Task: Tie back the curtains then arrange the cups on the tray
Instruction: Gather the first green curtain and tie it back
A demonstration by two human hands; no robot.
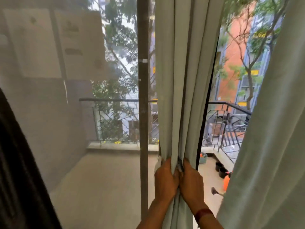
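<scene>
A gathered curtain panel [179, 80] is gripped by both hands at the lower centre of the view.

At 6 o'clock the left hand [166, 180] and the right hand [192, 180] are closed from either side on the bunched pale-green folds, knuckles almost touching; a dark red band [203, 213] is worn on the right wrist. A second pale curtain [270, 129] hangs at 3 o'clock, well apart, and dark fabric [18, 162] is seen at 8 o'clock. Just beyond the gripped panel a brown window post [143, 96] stands upright. Farther out lie a balcony floor [102, 179], a black railing [231, 123] at 3 o'clock, then trees [120, 47] and an orange building [237, 55].
</scene>
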